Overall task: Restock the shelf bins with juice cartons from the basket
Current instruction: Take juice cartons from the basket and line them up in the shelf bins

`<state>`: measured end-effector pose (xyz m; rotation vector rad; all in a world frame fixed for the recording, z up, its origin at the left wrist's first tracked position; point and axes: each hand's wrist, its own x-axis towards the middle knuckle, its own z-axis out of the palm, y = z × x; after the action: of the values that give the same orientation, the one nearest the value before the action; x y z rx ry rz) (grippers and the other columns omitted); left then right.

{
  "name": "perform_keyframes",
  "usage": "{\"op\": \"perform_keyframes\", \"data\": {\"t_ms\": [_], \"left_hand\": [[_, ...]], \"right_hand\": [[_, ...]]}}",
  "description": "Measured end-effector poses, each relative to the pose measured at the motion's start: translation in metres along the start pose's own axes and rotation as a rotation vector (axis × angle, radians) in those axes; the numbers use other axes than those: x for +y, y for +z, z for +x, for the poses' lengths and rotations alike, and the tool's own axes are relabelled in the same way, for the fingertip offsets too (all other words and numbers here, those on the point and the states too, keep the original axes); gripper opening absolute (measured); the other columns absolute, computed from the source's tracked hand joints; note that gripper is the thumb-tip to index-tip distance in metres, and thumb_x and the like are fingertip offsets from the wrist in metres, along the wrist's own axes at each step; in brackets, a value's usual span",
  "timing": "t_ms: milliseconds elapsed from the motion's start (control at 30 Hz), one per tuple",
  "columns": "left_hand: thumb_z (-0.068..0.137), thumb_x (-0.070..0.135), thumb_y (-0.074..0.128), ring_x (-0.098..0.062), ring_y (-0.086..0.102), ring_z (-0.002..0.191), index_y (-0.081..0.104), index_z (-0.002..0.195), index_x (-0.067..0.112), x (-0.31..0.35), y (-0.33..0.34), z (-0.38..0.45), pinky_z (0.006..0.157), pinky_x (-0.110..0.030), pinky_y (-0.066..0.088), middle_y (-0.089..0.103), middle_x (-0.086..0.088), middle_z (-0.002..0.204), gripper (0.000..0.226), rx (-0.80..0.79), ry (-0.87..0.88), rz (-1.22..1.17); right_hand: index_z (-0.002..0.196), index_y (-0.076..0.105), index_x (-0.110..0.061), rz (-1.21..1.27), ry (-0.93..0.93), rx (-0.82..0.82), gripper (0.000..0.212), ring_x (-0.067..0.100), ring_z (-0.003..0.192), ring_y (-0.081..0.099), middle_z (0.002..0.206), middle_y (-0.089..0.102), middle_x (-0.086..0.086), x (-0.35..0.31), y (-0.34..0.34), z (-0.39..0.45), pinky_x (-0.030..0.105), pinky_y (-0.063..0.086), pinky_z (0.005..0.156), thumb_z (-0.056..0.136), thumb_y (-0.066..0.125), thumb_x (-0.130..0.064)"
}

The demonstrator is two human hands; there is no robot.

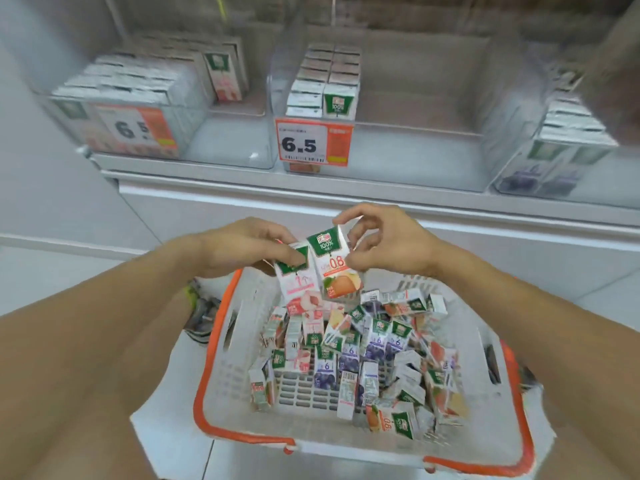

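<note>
Above the far rim of the white basket [242, 368], my left hand [242, 247] grips a pink peach juice carton [298, 289] by its top. Right beside it, my right hand [384, 240] pinches an orange juice carton [341, 268] at its upper edge. The two cartons touch side by side. Several loose cartons [363, 351] in pink, orange and purple lie jumbled in the basket. On the shelf behind stand clear bins: a left bin [194, 126] with pink cartons, a middle bin [415, 147] with a small stack at its left, and a right bin [519, 157] with purple cartons.
The basket has an orange rim and handle [214, 348]. Price tags reading 6.5 hang on the left bin [133, 131] and the middle bin [313, 143]. A white shelf ledge [311, 194] runs between the bins and the basket. A shoe [202, 311] shows left of the basket.
</note>
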<state>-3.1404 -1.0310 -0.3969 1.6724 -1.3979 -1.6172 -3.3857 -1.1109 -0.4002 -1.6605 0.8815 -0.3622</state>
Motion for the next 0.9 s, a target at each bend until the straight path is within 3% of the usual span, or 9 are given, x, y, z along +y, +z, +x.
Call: {"op": "perform_keyframes", "data": {"t_ms": [100,167,267,433,600,700,800,867,900], "left_hand": [[0.078,0.033,0.072,-0.025,0.071,0.095,0.066,0.103,0.001,0.032,-0.001,-0.01,0.089,-0.034,0.057,0.075,-0.015,0.103,0.04,0.066,0.137,-0.169],[0.076,0.035,0.072,-0.024,0.071,0.091,0.067,0.108,0.004,0.039,0.006,-0.012,0.081,-0.035,0.059,0.074,-0.014,0.102,0.045,0.109,0.197,-0.299],[0.077,0.038,0.072,-0.026,0.072,0.087,0.065,0.108,0.007,0.043,0.02,-0.009,0.075,-0.037,0.059,0.075,-0.015,0.099,0.045,0.161,0.211,-0.336],[0.073,0.037,0.078,-0.031,0.074,0.084,0.062,0.104,0.007,0.056,0.031,-0.003,0.069,-0.035,0.06,0.076,-0.015,0.094,0.046,0.202,0.254,-0.32],[0.064,0.031,0.085,-0.03,0.075,0.082,0.07,0.097,0.018,0.069,0.027,0.001,0.068,-0.035,0.061,0.076,-0.011,0.094,0.038,0.271,0.311,-0.296],[0.062,0.03,0.085,-0.027,0.075,0.08,0.073,0.09,0.024,0.073,0.023,0.004,0.064,-0.032,0.061,0.077,-0.01,0.092,0.031,0.293,0.369,-0.294],[0.064,0.036,0.084,-0.027,0.075,0.08,0.074,0.091,0.024,0.072,0.021,0.007,0.063,-0.033,0.061,0.077,-0.008,0.09,0.031,0.362,0.417,-0.278],[0.062,0.044,0.084,-0.03,0.074,0.08,0.073,0.091,0.025,0.068,0.016,0.008,0.067,-0.04,0.062,0.076,-0.008,0.088,0.036,0.442,0.428,-0.271],[0.061,0.047,0.084,-0.026,0.074,0.077,0.073,0.089,0.026,0.067,0.013,0.008,0.064,-0.036,0.062,0.076,-0.007,0.085,0.037,0.469,0.436,-0.256]], "right_hand": [[0.116,0.065,-0.015,0.144,-0.106,0.033,0.051,0.026,0.074,0.067,0.091,0.064,0.02,-0.021,-0.018,-0.012,0.038,0.059,0.066,0.076,0.073,0.015],[0.116,0.064,-0.013,0.24,-0.142,0.076,0.051,0.03,0.082,0.067,0.1,0.065,0.026,-0.024,-0.021,-0.018,0.039,0.058,0.067,0.077,0.071,0.018],[0.112,0.065,-0.01,0.259,-0.155,0.194,0.046,0.033,0.077,0.066,0.1,0.069,0.018,-0.022,-0.014,-0.019,0.039,0.058,0.061,0.076,0.071,0.018],[0.103,0.067,-0.012,0.189,-0.162,0.35,0.031,0.043,0.08,0.07,0.097,0.073,0.01,-0.029,-0.012,-0.015,0.056,0.058,0.064,0.077,0.082,-0.005],[0.108,0.066,-0.012,0.254,-0.19,0.262,0.034,0.027,0.074,0.073,0.099,0.074,0.005,-0.039,-0.022,-0.021,0.034,0.057,0.057,0.078,0.082,-0.014],[0.109,0.067,-0.014,0.197,-0.224,0.264,0.042,0.023,0.083,0.071,0.099,0.074,0.005,-0.045,-0.026,-0.023,0.038,0.061,0.068,0.071,0.082,-0.025],[0.107,0.069,-0.019,0.079,-0.299,0.384,0.039,0.018,0.088,0.067,0.097,0.074,0.0,-0.057,-0.03,-0.023,0.041,0.059,0.076,0.071,0.083,-0.025],[0.106,0.068,-0.025,0.022,-0.45,0.555,0.035,0.009,0.088,0.066,0.096,0.073,-0.011,-0.072,-0.033,-0.02,0.029,0.056,0.07,0.076,0.085,-0.017],[0.106,0.066,-0.026,-0.002,-0.533,0.653,0.035,0.007,0.089,0.067,0.097,0.072,-0.013,-0.082,-0.036,-0.016,0.023,0.055,0.068,0.078,0.083,-0.015]]}}
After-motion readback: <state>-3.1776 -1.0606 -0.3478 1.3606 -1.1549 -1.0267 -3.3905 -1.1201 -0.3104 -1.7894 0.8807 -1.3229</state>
